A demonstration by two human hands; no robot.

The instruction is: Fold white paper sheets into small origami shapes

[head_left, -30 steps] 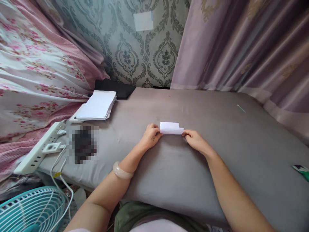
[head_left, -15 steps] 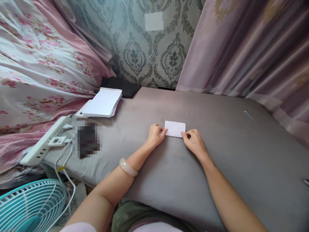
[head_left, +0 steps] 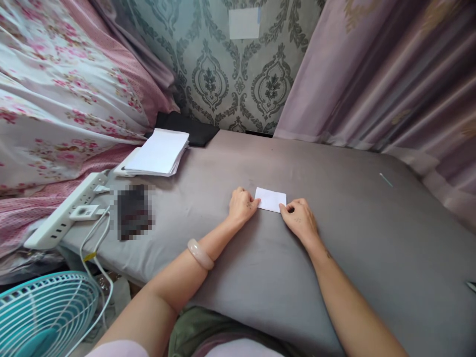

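And here my left hand [head_left: 242, 204] and right hand [head_left: 300, 219] pinch the white paper [head_left: 271, 199] near its closer corners on the grey surface [head_left: 353, 213], where light, even pressure should hold its edges square.

Patterned grey wall [head_left: 240, 87] behind; floral fabric [head_left: 70, 99] hanging left, mauve curtain [head_left: 345, 94] right.

pale bangle [head_left: 201, 254] | sleeve [head_left: 121, 349], seemingly pale pink | small dark marks [head_left: 249, 205] on both hands [head_left: 242, 207] [head_left: 301, 221] | olive garment [head_left: 193, 325]
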